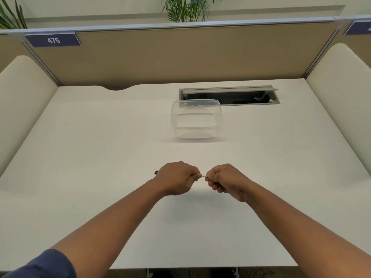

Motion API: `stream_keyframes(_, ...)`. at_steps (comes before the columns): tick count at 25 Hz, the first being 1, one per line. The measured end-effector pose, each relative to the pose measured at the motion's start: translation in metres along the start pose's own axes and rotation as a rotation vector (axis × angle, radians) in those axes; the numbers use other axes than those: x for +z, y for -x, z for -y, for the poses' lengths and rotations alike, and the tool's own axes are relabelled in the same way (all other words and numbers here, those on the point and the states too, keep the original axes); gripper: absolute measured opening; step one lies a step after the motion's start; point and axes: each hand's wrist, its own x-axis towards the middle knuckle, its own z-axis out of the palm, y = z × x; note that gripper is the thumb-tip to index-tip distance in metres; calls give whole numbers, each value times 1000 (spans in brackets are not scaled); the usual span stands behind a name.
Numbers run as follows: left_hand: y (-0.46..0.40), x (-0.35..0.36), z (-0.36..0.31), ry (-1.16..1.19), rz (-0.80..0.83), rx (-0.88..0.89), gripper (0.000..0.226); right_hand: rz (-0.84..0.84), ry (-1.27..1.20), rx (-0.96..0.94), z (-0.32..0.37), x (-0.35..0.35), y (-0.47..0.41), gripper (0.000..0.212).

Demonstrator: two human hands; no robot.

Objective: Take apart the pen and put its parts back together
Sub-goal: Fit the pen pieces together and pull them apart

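Observation:
Both hands hold one pen (203, 175) level above the white desk, near its front middle. My left hand (176, 177) is closed in a fist around the pen's left part, and a dark end of the pen sticks out past its left side. My right hand (222, 178) pinches the pen's right end between thumb and fingers. Only a short white stretch of the barrel shows in the gap between the two hands. The rest of the pen is hidden inside the hands.
An empty clear plastic container (196, 119) stands on the white desk (100, 149) beyond the hands. Behind it is an open grey cable tray (228, 96) set into the desktop. Tan partition panels close the back and cream panels the sides.

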Motion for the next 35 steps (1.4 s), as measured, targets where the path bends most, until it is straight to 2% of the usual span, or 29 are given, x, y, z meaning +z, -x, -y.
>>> stream_keyframes(3, -4, -1, 5, 265, 109, -123, 28, -94, 144, -194, -7, 4, 0, 19)
stream_keyframes(7, -4, 0, 11, 507, 175, -152, 35, -208, 237, -393, -16, 6, 0, 15)
stream_keyframes(12, -4, -5, 15, 725, 199, -154, 36, -241, 225, -512, -15, 8, 0, 10)
stream_keyframes(18, -5, -5, 13, 704, 198, -149, 35, -258, 345, -556, -15, 9, 1, 15)
stream_keyframes(23, -5, 4, 5, 375, 62, -110, 29, -262, 374, -384, -13, 8, 0, 22)
stream_keyframes(26, -6, 6, 1, 207, 42, -93, 25, -236, 369, -312, -14, 7, 0, 23)
stream_keyframes(30, -10, 5, -1, 220, 62, -98, 26, -194, 246, -317, -15, 3, 0, 16)
stream_keyframes(35, -12, 6, -2, 251, 38, -39, 22, -178, 281, -339, -12, -5, -3, 12)
